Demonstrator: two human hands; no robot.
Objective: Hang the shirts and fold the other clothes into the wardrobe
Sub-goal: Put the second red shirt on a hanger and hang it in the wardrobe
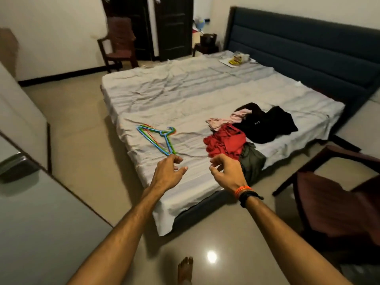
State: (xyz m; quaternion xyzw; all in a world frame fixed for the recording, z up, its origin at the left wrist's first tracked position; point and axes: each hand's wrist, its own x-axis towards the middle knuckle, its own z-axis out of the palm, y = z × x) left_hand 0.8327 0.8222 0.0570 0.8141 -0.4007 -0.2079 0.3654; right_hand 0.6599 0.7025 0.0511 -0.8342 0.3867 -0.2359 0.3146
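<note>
Right at the near side of the bed [185, 93], on its wrinkled grey sheet, the clothes lie in one loose heap: a red garment [226, 141] in the middle, a black top [267, 125] behind it toward the headboard [308, 44], a pale pink piece [226, 120] tucked against both, and a dark olive garment [251, 159] hanging over the mattress edge. Small pale lettering shows on the black top, too small to read. Well apart to the left on the same sheet lies a stack of plastic hangers [158, 138], blue on top with green and orange beneath.

Both hands hover above the bed edge with arms stretched forward. The left hand [168, 171] is just short of the hangers' nearest corner, fingers loosely curled and holding nothing. The right hand [225, 171], with orange and black bands at the wrist, hangs just before the red garment, fingers likewise relaxed and empty.

Near the headboard lies a white tray with yellow packets [236, 59]. A dark red chair [119, 42] stands by the far doors [172, 27]; another chair [333, 194] stands close at the right. A bare foot [185, 270] rests on the glossy floor.
</note>
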